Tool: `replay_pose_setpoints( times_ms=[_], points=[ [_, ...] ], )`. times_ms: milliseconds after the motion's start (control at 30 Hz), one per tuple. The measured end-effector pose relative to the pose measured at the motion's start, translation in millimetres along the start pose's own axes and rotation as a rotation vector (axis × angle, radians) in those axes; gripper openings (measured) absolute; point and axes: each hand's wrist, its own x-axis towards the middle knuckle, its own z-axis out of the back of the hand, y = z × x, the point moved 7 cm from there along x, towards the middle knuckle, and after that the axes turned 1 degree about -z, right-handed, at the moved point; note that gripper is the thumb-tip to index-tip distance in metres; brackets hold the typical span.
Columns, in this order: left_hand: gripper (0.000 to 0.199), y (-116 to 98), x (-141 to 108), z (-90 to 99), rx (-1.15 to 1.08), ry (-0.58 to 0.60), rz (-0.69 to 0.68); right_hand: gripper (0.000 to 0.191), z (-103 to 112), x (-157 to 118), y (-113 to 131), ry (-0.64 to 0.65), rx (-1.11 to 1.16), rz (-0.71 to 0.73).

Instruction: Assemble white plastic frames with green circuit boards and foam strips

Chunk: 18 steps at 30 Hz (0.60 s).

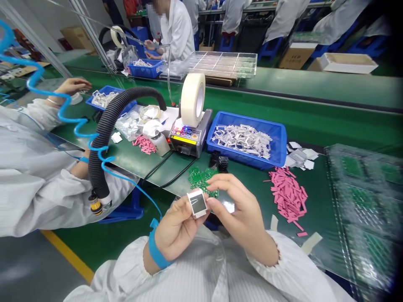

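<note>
My left hand [179,226], with a blue wrist strap [156,247], grips a small display module [198,203] by its edges. The module has a dark square screen in a white frame, turned face up. Close to its right edge is my right hand [237,209], fingers curved and apart; whether a fingertip touches the frame I cannot tell. Just beyond the hands, several green circuit boards [201,179] lie on the bench. Further back, a blue bin [217,147] contains many white plastic frames [244,140]. A pile of pink strips [288,195] lies right of my right hand.
A tape dispenser [185,142] carries a large tape roll [192,100]. Left of it stand a white bottle [161,144] and a black flexible hose [100,155]. Clear trays [355,201] with green boards are at right. A co-worker's sleeve [28,176] is at left, beside a coiled blue tube [64,107].
</note>
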Motion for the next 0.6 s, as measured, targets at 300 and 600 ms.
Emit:
replay_pose_setpoints(
  times_ms=[300, 600],
  points=[
    [0.02, -8.5, 7.1, 2.7, 0.078, -0.105, -0.085, 0.019, -0.9, -3.5, 20.4, 0.108, 0.209, -0.027],
    [0.031, 0.0, 6.9, 0.9, 0.065, -0.04, -0.022, 0.017, -10.0, 1.4, -2.6, 0.056, 0.166, -0.258]
  ],
)
